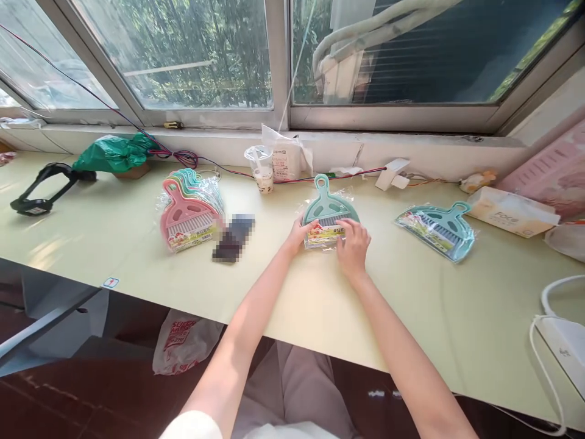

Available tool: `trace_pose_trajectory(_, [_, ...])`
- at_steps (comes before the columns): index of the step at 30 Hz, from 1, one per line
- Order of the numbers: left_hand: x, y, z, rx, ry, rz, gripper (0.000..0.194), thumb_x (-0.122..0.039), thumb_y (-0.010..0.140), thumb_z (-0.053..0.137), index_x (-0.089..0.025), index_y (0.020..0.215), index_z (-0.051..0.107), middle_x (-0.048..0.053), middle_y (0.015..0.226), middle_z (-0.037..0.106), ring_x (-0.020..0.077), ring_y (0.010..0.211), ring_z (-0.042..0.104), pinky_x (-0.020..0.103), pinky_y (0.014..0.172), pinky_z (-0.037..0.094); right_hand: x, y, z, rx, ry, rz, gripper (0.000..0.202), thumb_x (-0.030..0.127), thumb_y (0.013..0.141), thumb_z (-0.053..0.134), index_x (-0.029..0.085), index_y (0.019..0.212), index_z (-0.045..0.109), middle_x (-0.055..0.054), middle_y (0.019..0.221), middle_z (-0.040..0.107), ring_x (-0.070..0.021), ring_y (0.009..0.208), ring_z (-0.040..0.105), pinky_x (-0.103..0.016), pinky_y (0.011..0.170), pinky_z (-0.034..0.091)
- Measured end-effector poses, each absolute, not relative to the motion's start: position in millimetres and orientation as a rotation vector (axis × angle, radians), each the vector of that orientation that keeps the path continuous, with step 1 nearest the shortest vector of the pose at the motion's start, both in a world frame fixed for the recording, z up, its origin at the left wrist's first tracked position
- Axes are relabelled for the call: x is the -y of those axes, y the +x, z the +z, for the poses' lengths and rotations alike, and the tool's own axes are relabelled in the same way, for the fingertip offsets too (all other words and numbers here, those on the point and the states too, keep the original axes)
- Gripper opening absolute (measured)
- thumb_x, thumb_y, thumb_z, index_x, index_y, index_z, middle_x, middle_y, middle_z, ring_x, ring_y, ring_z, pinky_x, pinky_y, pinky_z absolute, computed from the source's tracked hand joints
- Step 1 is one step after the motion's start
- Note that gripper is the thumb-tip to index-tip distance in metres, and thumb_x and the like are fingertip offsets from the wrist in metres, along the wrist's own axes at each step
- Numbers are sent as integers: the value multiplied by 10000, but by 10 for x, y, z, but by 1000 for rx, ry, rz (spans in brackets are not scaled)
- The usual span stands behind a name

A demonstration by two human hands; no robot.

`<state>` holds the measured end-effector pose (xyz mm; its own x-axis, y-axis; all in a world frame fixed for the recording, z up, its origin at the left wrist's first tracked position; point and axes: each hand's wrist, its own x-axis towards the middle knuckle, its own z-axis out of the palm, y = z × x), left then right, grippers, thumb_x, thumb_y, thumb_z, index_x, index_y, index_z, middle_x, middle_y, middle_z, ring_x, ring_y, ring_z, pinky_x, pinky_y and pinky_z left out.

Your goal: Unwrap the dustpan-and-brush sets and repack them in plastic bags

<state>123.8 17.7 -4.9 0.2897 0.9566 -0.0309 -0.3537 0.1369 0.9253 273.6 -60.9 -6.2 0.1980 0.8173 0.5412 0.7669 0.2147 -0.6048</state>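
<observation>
A mint-green dustpan and brush set [329,210] in clear wrapping lies on the table in front of me, its handle pointing away. My left hand [300,234] is closed on its left edge, with the thumb over the printed label. My right hand [354,247] grips the lower right side, its bent fingertips on the label; the undersides of both hands are hidden. To the left is a stack of wrapped dustpan sets [189,213], a pink one in front and green ones behind. Another green dustpan set [439,227] lies to the right, turned at an angle.
A blurred dark phone [234,238] lies beside the stack. Behind stand a drink cup [260,171] and a paper bag [289,160], with a red-blue cable [228,173] along the wall. A tissue pack [512,212] and white power strip [564,347] are at right, a black headset-like frame [43,189] at left.
</observation>
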Motion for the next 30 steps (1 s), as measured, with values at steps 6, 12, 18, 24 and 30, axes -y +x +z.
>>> trace_pose_trajectory(6, [-254,1247,-11,-731,855,1249,570,-385,609,841,-192,1092,608,64,963,712,232,945,676,371,883,505,573,2736,-111,1739,-1516,123,280,307,964,394,184,989,644,-112,945,662,-257,892,593,-404,817,472])
trace_pose_trajectory(12, [-290,1212,4,-700,841,1286,630,-349,636,833,-221,1197,577,47,989,711,200,894,675,347,853,507,528,2767,-137,1639,-1450,124,244,339,946,441,193,1058,602,-128,1073,635,-272,1037,568,-462,938,446])
trace_pose_trajectory(18, [-292,1178,-6,-663,726,1182,605,-334,677,811,-204,1221,581,60,988,711,203,886,679,368,869,517,458,2835,-131,1165,-1411,621,323,502,857,560,187,906,616,-95,920,688,-241,880,656,-422,847,512])
trace_pose_trajectory(24, [-254,1133,34,-636,800,975,634,-357,704,791,-230,1280,558,79,1124,692,271,1044,660,449,988,473,398,2885,-121,768,-1227,955,468,520,649,772,180,942,642,-76,1012,698,-213,971,663,-374,895,541])
trace_pose_trajectory(30, [-300,1200,8,-757,691,1085,464,-564,845,593,-221,1155,638,90,1179,671,290,1193,582,471,1048,432,410,2897,-110,684,-1229,1018,451,433,526,851,169,834,652,-45,857,700,-210,837,679,-369,744,620])
